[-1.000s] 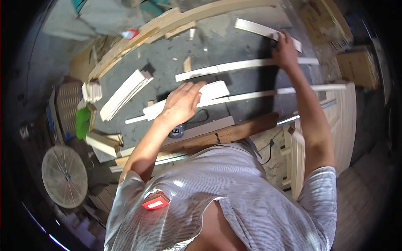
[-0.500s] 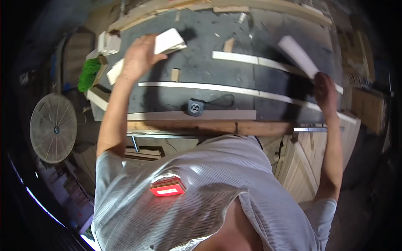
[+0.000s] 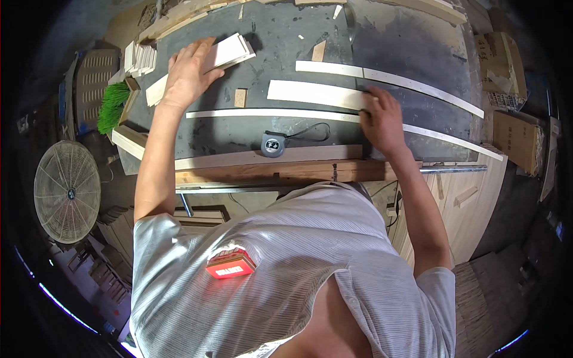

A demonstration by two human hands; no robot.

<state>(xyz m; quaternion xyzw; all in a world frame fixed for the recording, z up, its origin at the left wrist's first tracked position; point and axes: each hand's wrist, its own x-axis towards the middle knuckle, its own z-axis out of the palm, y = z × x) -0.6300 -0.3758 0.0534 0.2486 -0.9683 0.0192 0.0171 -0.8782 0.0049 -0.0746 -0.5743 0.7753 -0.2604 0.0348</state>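
My left hand (image 3: 191,77) grips a stack of pale wooden boards (image 3: 230,53) at the upper left of the dark worktop (image 3: 412,42). My right hand (image 3: 380,119) has its fingers on the right end of a short white board (image 3: 310,93), lying between a long upper strip (image 3: 328,68) and a long lower strip (image 3: 268,114). A small wooden block (image 3: 240,98) lies right of my left wrist, and a grey tape measure (image 3: 272,144) with a black strap rests near the front edge.
More short pieces (image 3: 142,58) and green bristles (image 3: 112,104) are at the worktop's left. A round fan (image 3: 67,191) stands left, cardboard boxes (image 3: 513,146) right. A wooden rail (image 3: 239,178) runs along the front; large pale panels (image 3: 453,215) are below at right.
My left hand has moved the stack from the middle to the upper left. My right hand has brought the short board from the upper right down between the two long strips.
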